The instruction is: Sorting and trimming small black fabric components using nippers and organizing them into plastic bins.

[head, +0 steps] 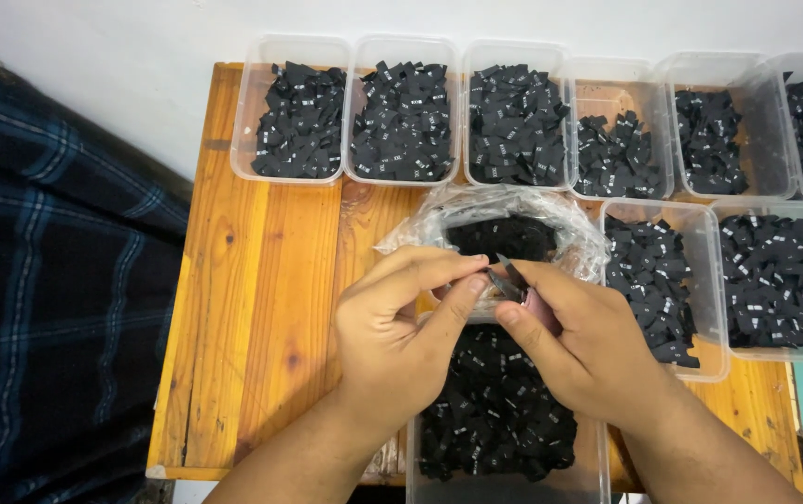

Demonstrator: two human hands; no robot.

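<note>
Leftmost, a dark plaid cloth (56, 280) lies beside the varnished pine worktop (261, 308), whose grain runs toward the wall. Above its middle the left hand (401, 331) is curled nearly closed, thumb and forefinger pinching a small black fabric label (496, 280) at its tip. Right against it, the right hand (583, 350) is clenched around small snips (523, 291) with a pinkish handle, the dark metal blades pointing up and left toward the pinched label, their long axis slanting diagonally. Behind the fingers sits a crinkled clear plastic bag (560, 219) of black labels; beneath the wrists, a clear tub (504, 485) holds a heap of the same soft folded pieces. Along the wall runs a row of clear rectangular plastic containers (271, 56), each holding black labels with tiny white marks, and two more containers (714, 280) stand at the right.
</note>
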